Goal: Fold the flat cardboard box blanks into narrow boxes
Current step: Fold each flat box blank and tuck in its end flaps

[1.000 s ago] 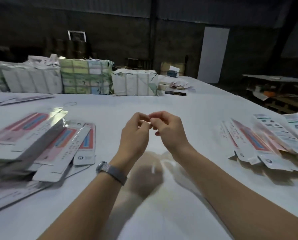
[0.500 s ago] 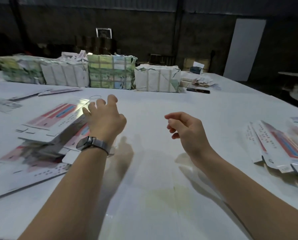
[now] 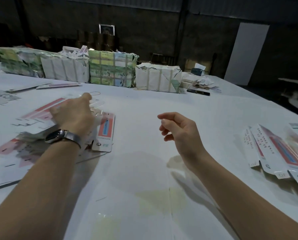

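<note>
White-covered tabletop point(image 3: 144, 170), head view only. Flat blanks point(image 3: 40, 116) lie in a loose, overlapping pile at the left edge, printed red and blue on white card. Left hand point(image 3: 73, 116) is down on top of that pile, fingers spread toward the far side; motion blur hides the fingertips, so cannot tell if it has pinched a blank or just rests on it. One blank point(image 3: 105, 131) sticks out of the pile on the right, just beside the left wrist with its watch point(image 3: 55, 135). Right hand point(image 3: 177, 129) hovers mid-table, fingers loosely curled, holding nothing. Folded narrow boxes point(image 3: 274, 151) lie fanned out at the right edge, well apart from both hands. Wrapped bundles point(image 3: 110, 70) line the far edge. Judgement: step in hand is fetching the next blank. Card looks light, thin, glossy, so sheets likely slide over each other and two may lift together. Stiff along its length, weak at the scores and end tabs. Best hold: pinch a long edge near the middle, not a tab, then bring in the right hand to pop it open.
</note>
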### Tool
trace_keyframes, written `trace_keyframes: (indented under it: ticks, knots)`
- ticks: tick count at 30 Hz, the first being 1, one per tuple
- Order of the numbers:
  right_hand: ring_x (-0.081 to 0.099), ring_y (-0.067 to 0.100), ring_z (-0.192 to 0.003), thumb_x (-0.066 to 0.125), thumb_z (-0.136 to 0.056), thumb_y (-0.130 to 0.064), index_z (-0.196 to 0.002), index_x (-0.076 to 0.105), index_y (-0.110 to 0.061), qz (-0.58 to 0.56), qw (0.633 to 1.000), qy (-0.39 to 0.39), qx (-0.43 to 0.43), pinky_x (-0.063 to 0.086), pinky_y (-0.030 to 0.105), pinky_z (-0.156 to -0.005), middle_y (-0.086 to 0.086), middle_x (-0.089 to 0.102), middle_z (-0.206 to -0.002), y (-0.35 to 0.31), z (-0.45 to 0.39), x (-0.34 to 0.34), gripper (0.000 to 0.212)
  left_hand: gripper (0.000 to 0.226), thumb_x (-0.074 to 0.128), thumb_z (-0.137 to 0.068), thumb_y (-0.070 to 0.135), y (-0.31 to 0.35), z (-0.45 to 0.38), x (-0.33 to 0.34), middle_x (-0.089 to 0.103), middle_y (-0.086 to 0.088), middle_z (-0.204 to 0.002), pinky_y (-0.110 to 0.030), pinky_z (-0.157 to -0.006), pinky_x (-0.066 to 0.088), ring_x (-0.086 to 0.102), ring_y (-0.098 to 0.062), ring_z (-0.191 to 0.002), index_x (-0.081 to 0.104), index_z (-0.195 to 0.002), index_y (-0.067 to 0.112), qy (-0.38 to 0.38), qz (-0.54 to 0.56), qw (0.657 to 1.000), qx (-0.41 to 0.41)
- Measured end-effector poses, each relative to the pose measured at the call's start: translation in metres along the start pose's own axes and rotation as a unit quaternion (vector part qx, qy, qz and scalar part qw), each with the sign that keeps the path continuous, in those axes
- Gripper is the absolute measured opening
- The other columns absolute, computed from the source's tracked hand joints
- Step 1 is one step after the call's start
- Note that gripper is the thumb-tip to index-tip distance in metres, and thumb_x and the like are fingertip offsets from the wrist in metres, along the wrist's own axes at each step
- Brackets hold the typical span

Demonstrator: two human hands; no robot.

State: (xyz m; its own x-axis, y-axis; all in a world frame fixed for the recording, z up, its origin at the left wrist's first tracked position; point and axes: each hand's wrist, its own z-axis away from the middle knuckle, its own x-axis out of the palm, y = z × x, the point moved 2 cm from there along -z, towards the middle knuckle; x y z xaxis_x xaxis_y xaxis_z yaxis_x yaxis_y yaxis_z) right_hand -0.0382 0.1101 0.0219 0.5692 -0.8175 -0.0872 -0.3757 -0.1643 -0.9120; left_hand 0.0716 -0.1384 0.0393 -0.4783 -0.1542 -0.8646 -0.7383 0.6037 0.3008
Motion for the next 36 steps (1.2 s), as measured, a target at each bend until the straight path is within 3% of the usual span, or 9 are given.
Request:
trace_keyframes:
  ticks: [7, 10, 14, 20, 25, 28, 30, 32, 36]
  knots:
    - [0.059, 0.008, -0.073, 0.061, -0.084, -0.026, -0.103, 0.067, -0.029, -0.021, 0.998, 0.051, -0.022, 0.050, 0.022, -0.059, -0.008, 0.063, -0.081, -0.005, -0.006, -0.011, 0.020, 0.040, 0.054, -0.095, 0.001, 0.082, 0.056, -0.030, 0.074, -0.012, -0.104, -0.029, -0.054, 0.036, 0.067, -0.035, -0.082, 0.063, -0.128, 0.022, 0.170, 0.212, 0.944, 0.186]
    - [0.062, 0.011, -0.089, 0.061, -0.087, -0.037, -0.114, 0.054, -0.044, 0.037, 0.990, 0.121, -0.061, 0.055, 0.023, -0.065, -0.008, 0.058, -0.101, -0.011, -0.011, -0.025, 0.030, 0.028, 0.059, -0.097, 0.011, 0.106, 0.075, -0.023, 0.074, 0.010, -0.101, -0.011, -0.048, 0.046, 0.069, -0.009, -0.074, 0.066, -0.120, 0.026, 0.007, 0.449, 0.873, 0.191]
    - [0.063, 0.015, -0.092, 0.064, -0.095, -0.029, -0.136, 0.048, -0.031, 0.104, 0.975, 0.177, -0.081, 0.058, 0.023, -0.062, -0.009, 0.055, -0.108, -0.015, -0.016, -0.042, 0.044, 0.025, 0.053, -0.099, 0.009, 0.132, 0.089, -0.004, 0.078, 0.006, -0.089, -0.032, -0.062, 0.056, 0.074, -0.012, -0.073, 0.060, -0.114, 0.027, -0.310, 0.605, 0.731, 0.054]
    - [0.061, 0.011, -0.095, 0.066, -0.090, -0.008, -0.129, 0.053, -0.035, 0.177, 0.969, 0.147, -0.085, 0.056, 0.019, -0.062, -0.011, 0.052, -0.111, -0.009, -0.012, -0.046, 0.049, 0.040, 0.041, -0.097, 0.002, 0.142, 0.097, 0.011, 0.076, -0.008, -0.100, -0.031, -0.057, 0.057, 0.072, -0.017, -0.070, 0.057, -0.125, 0.025, -0.380, 0.693, 0.612, 0.040]
    - [0.047, 0.010, -0.118, 0.069, -0.087, -0.009, -0.138, 0.052, -0.031, 0.296, 0.942, 0.087, -0.132, 0.045, 0.015, -0.090, -0.019, 0.049, -0.124, -0.011, -0.010, -0.040, 0.058, 0.040, 0.036, -0.102, 0.020, 0.133, 0.109, 0.024, 0.071, -0.014, -0.118, -0.057, -0.079, 0.059, 0.071, -0.033, -0.086, 0.055, -0.134, 0.035, -0.447, 0.752, 0.483, 0.034]
    - [0.040, 0.012, -0.121, 0.069, -0.086, -0.007, -0.143, 0.048, -0.032, 0.303, 0.941, 0.062, -0.138, 0.041, 0.002, -0.080, -0.025, 0.050, -0.118, -0.012, -0.009, -0.040, 0.066, 0.046, 0.030, -0.106, 0.049, 0.131, 0.110, 0.025, 0.074, -0.016, -0.103, -0.049, -0.071, 0.061, 0.073, -0.033, -0.081, 0.070, -0.118, 0.029, -0.475, 0.729, 0.492, 0.033]
    - [0.040, 0.012, -0.116, 0.070, -0.087, -0.012, -0.145, 0.046, -0.034, 0.302, 0.943, 0.059, -0.127, 0.050, 0.014, -0.080, -0.038, 0.043, -0.109, -0.012, -0.008, -0.043, 0.066, 0.060, 0.024, -0.104, 0.061, 0.130, 0.110, 0.025, 0.076, -0.013, -0.092, -0.042, -0.064, 0.061, 0.075, -0.032, -0.078, 0.075, -0.107, 0.030, -0.491, 0.713, 0.499, 0.031]
    - [0.043, 0.012, -0.111, 0.070, -0.088, -0.017, -0.143, 0.048, -0.033, 0.317, 0.938, 0.065, -0.125, 0.049, 0.029, -0.084, -0.038, 0.048, -0.107, -0.012, -0.008, -0.046, 0.062, 0.056, 0.029, -0.102, 0.061, 0.130, 0.111, 0.026, 0.076, -0.012, -0.089, -0.040, -0.063, 0.061, 0.075, -0.031, -0.077, 0.075, -0.110, 0.030, -0.503, 0.712, 0.489, 0.041]
    - [0.057, 0.003, -0.088, 0.073, -0.088, -0.026, -0.125, 0.061, -0.030, 0.321, 0.933, 0.089, -0.137, 0.045, 0.020, -0.069, -0.022, 0.063, -0.100, -0.015, -0.010, -0.051, 0.040, 0.045, 0.039, -0.100, 0.055, 0.132, 0.114, 0.027, 0.075, -0.014, -0.101, -0.050, -0.075, 0.062, 0.073, -0.041, -0.093, 0.061, -0.130, 0.030, -0.511, 0.704, 0.490, 0.060]
